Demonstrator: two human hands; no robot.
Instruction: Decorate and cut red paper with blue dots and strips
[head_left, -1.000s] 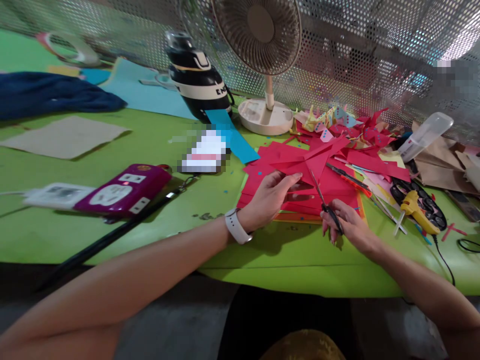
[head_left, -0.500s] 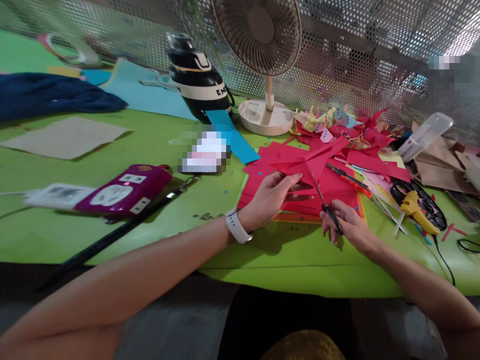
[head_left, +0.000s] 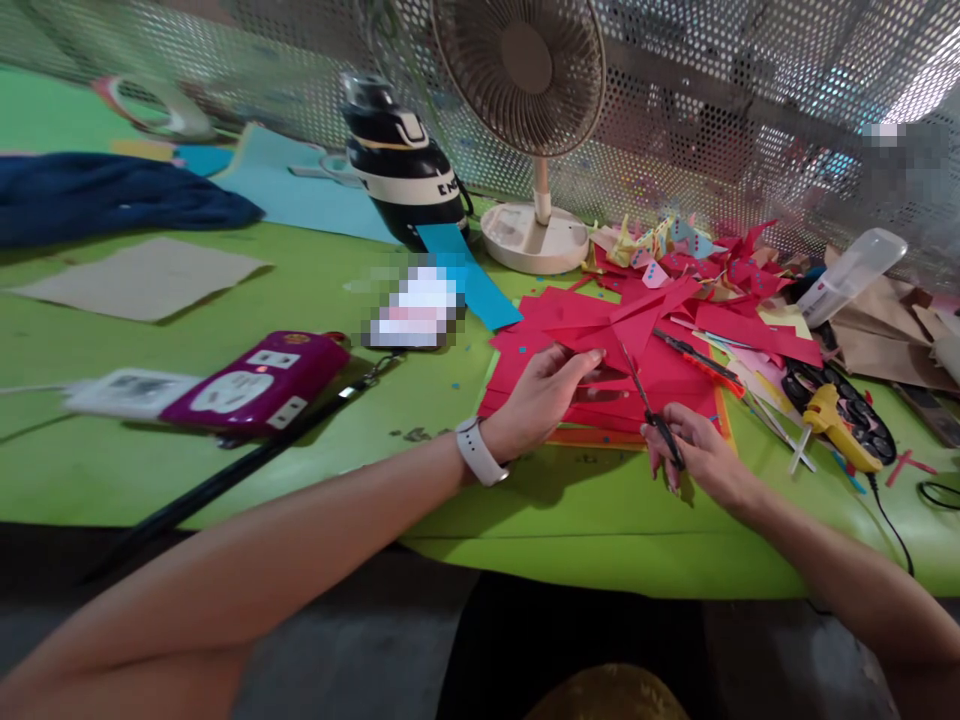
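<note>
Left hand (head_left: 536, 395): thumb and fingers pinch a red piece (head_left: 589, 334) by its near edge, above the stack.
Right hand (head_left: 701, 455): fingers are curled round the black handles of the scissors (head_left: 651, 410).
Scissors: slanting far and left, tip at the red piece's right edge; I cannot tell how far apart the blades stand.
Stack (head_left: 679, 385): red sheets with uneven, overlapping edges, in front of the fan (head_left: 525, 60); an orange-yellow border shows at the near and right sides.
Gap between hands: narrow, with the blades reaching across part of it.
Near edge: a green band of desk (head_left: 600, 550) runs between the stack and the rim; both forearms cross that rim.
Right of the stack: cutter (head_left: 686, 352) lying on the stack's right side, its orange end towards the right hand; glue gun (head_left: 844, 430) farther right, beside a black tray (head_left: 874, 400). These crowd the right hand's far side.
Far side: scraps (head_left: 675, 240) heaped behind the stack, near the mesh (head_left: 675, 130).
Left of the stack: blue strip (head_left: 484, 290) reaching its far left corner; phone (head_left: 420, 315) just beside the strip, its screen blurred; purple socket (head_left: 255, 385) well apart from the left hand. Green desktop shows between socket and wrist, with the strap (head_left: 247, 455) running diagonally to the near rim.
</note>
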